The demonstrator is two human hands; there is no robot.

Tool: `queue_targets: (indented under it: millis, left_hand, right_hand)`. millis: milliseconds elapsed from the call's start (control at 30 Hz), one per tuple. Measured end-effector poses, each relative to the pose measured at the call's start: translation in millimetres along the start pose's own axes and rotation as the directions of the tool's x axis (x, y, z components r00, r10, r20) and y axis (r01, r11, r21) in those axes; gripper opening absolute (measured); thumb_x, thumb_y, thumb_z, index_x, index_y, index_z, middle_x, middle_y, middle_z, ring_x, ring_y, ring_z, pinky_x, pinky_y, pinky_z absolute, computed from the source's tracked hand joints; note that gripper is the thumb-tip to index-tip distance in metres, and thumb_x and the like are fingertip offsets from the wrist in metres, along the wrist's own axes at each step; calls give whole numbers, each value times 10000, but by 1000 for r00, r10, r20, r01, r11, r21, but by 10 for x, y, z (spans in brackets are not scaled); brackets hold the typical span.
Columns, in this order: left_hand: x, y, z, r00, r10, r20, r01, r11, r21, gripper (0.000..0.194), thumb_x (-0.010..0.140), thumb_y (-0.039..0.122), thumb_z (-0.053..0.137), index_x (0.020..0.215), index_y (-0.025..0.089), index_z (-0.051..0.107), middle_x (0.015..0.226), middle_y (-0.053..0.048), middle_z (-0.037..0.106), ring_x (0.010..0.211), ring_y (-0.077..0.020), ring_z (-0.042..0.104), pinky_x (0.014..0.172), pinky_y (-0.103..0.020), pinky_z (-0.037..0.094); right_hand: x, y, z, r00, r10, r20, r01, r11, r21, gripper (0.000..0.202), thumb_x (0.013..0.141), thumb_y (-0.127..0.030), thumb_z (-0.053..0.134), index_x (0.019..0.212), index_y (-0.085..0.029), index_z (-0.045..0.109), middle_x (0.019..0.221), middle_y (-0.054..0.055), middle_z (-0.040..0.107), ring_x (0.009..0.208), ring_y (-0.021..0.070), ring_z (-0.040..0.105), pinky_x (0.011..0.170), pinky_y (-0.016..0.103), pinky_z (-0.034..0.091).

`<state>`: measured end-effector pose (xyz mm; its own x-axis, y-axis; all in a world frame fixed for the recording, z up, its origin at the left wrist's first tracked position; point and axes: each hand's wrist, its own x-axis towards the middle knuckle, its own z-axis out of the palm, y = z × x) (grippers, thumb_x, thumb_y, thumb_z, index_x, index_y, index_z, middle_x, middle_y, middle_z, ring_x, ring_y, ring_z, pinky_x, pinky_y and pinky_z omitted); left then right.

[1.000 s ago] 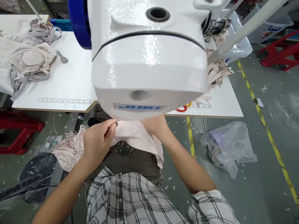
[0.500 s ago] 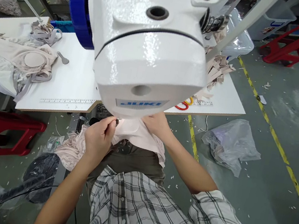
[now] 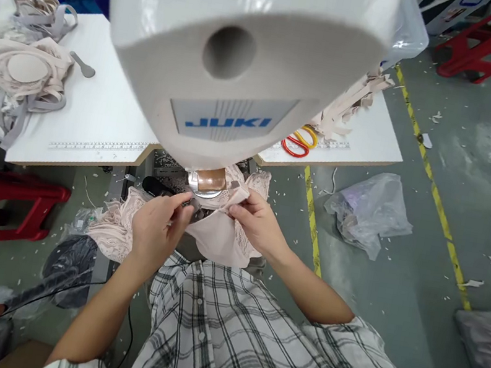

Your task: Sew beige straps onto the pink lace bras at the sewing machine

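Note:
Below the head of a white sewing machine (image 3: 238, 82) hangs a pale pink garment piece (image 3: 218, 235) with lace edging. My right hand (image 3: 262, 221) pinches its upper edge between thumb and fingers, to the right of the machine's metal part (image 3: 207, 182). Close to that metal part on the left, my left hand (image 3: 159, 226) has thumb and fingertips pressed together; what they hold, if anything, is too small to make out. More pink lace pieces (image 3: 113, 228) lie heaped left of my left hand.
Red and yellow scissors (image 3: 297, 142) lie on the white table (image 3: 99, 103) behind the right hand. Bra pieces (image 3: 29, 72) are piled at the left. A red stool (image 3: 29, 207) stands at the left, a plastic bag (image 3: 370, 214) on the floor at the right.
The view has moved in closer to the machine head. My right hand has drawn the garment's edge into sight, and the metal part now shows. My left hand remains in a pinch.

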<state>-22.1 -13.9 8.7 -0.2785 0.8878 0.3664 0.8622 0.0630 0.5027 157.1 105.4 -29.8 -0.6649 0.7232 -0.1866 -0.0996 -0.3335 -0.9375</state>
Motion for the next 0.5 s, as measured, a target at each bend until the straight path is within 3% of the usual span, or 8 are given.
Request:
queue_targets:
  millis: [67, 133, 200, 267, 333, 400, 500]
  left_hand:
    - [-53, 52, 34, 991, 112, 76, -108, 992, -61, 443, 882, 472, 652, 1183, 147, 630, 944, -99, 732, 881, -231, 668, 793, -343, 504]
    - [-89, 85, 111, 956, 228, 185, -214, 972, -93, 570, 824, 511, 700, 1230, 125, 595, 990, -120, 716, 943, -265, 650, 880, -405, 491]
    - [-110, 81, 198, 918, 313, 243, -302, 950, -83, 362, 869, 388, 651, 1132, 140, 645, 865, -81, 716, 844, -239, 652, 865, -402, 485]
    - [-121, 42, 254, 906, 348, 240, -348, 936, -44, 152, 898, 236, 561, 953, 176, 689, 692, -32, 682, 695, -197, 629, 765, -360, 475]
    - [-128, -6, 257, 917, 323, 234, -337, 941, 19, 196, 907, 181, 506, 860, 201, 695, 622, -16, 661, 626, -176, 603, 686, -333, 442]
    - [-133, -39, 226, 929, 289, 232, -314, 946, 81, 228, 917, 185, 482, 865, 210, 703, 604, -14, 652, 608, -170, 585, 660, -327, 417]
    - [-144, -55, 190, 935, 298, 194, -324, 939, 115, 226, 916, 186, 483, 881, 203, 706, 576, -8, 627, 594, -168, 564, 648, -325, 402]
  right_hand:
    - [-135, 18, -21, 983, -174, 59, 183, 959, -215, 157, 855, -387, 687, 888, -236, 658, 853, 13, 668, 806, 174, 643, 738, 330, 533]
    - [-246, 43, -39, 905, -386, 182, 426, 807, -409, 68, 865, -318, 678, 893, -259, 695, 905, 30, 702, 857, 199, 671, 761, 365, 554]
    - [-318, 94, -66, 745, -570, 346, 663, 580, -473, 100, 833, -233, 712, 910, -297, 727, 903, 19, 735, 857, 203, 700, 751, 369, 584]
    - [-356, 170, -109, 575, -656, 489, 812, 386, -437, 207, 793, -173, 749, 920, -337, 746, 863, -11, 759, 813, 196, 723, 727, 358, 613]
    - [-372, 256, -168, 486, -652, 581, 869, 291, -400, 254, 773, -158, 772, 921, -364, 758, 849, -26, 774, 783, 198, 735, 721, 357, 624]
    - [-382, 336, -229, 485, -616, 621, 872, 283, -400, 257, 770, -172, 781, 932, -371, 769, 859, -10, 782, 777, 212, 740, 742, 372, 617]
    - [-400, 430, -283, 535, -574, 620, 841, 290, -457, 214, 790, -203, 773, 922, -370, 784, 836, 24, 780, 775, 222, 736, 780, 383, 599]
